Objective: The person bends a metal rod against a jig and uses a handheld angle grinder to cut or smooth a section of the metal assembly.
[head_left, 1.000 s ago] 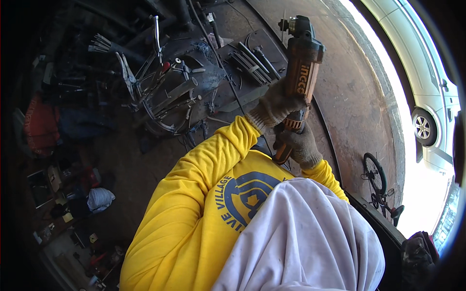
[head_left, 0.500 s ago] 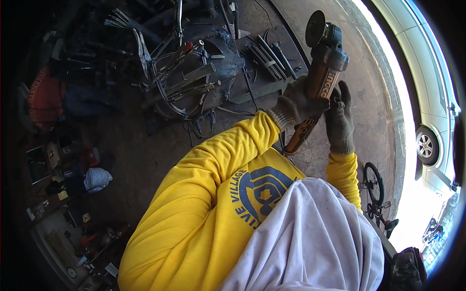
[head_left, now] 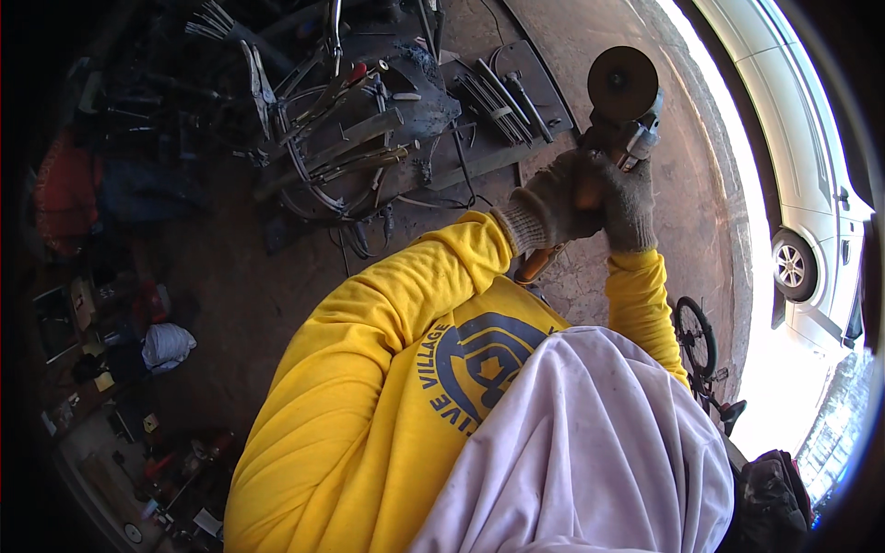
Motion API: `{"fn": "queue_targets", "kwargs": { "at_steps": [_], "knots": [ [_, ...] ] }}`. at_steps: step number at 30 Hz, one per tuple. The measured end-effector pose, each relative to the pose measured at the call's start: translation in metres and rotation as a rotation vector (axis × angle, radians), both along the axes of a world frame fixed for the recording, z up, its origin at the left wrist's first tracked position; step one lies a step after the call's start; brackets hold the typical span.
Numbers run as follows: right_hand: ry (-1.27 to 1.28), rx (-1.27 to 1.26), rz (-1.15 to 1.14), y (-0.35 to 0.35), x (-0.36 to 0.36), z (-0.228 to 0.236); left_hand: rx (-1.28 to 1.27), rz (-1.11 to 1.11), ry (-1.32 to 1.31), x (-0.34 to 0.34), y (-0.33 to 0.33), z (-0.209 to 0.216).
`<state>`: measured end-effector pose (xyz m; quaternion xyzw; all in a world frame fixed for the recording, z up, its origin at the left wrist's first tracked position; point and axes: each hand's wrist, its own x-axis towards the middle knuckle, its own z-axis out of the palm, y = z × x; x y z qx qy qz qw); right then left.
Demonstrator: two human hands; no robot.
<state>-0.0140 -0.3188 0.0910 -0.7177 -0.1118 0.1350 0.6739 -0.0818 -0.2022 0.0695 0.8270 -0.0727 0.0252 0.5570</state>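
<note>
The angle grinder (head_left: 636, 143) is out past the right edge of the worktop (head_left: 544, 92), held over the floor (head_left: 687, 212), its disc (head_left: 624, 81) facing me. From the left, locking pliers (head_left: 260, 88) lie among metal tubes (head_left: 361, 134) on the worktop's cluttered left part, and a bundle of thin rods (head_left: 487, 109) lies nearer its right corner. All of that is apart from the disc; I would leave that gap. The left hand (head_left: 551, 198), gloved, has its grip closed round the tool's body; I want it bearing the weight, wrist straight. The tool's orange tail end points back toward the yellow shirt (head_left: 369, 387), so I would angle it clear of loose cloth. The right hand (head_left: 630, 203), gloved too, is against the body just under the head. I cannot tell whether its fingers close fully; a firm wrap, well back from the rim, would serve best. Whether the disc spins, I cannot tell, so I treat it as live. Farther right are a bicycle (head_left: 696, 336) and a pale car (head_left: 820, 157).
</note>
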Motion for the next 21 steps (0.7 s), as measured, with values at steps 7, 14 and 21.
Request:
{"fn": "queue_targets", "kwargs": {
  "at_steps": [7, 14, 21],
  "knots": [
    [0.085, 0.119, 0.034, 0.009, -0.002, -0.001, 0.105, -0.024, 0.024, -0.041, 0.060, 0.008],
    [0.103, 0.230, 0.083, 0.000, 0.021, -0.019, 1.088, 0.535, -0.140, -0.082, 0.147, -0.035],
    [0.237, 0.120, 0.187, -0.006, 0.031, -0.082, 1.294, 0.422, 0.234, -0.066, 0.152, -0.023]
  ]
}}
